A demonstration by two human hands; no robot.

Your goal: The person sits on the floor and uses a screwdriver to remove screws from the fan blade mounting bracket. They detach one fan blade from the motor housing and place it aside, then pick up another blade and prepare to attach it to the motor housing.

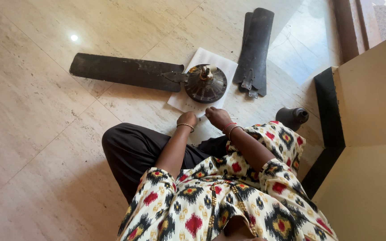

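Note:
I sit on the floor with both hands held close together just in front of a dark ceiling fan motor [205, 83]. The motor rests on a white sheet of paper [204, 57]. My left hand [187, 119] is curled into a loose fist at the paper's near edge, and I see nothing in it. My right hand [218, 117] is pinched shut, seemingly on a small thin metal part that is mostly hidden by the fingers. One long dark fan blade [126, 71] is joined to the motor and points left.
Two loose fan blades [255, 49] lie stacked to the right of the motor. A dark cup-shaped fan cover [292, 117] lies near my right arm. A cream wall [371, 134] with a black skirting [325, 102] runs along the right.

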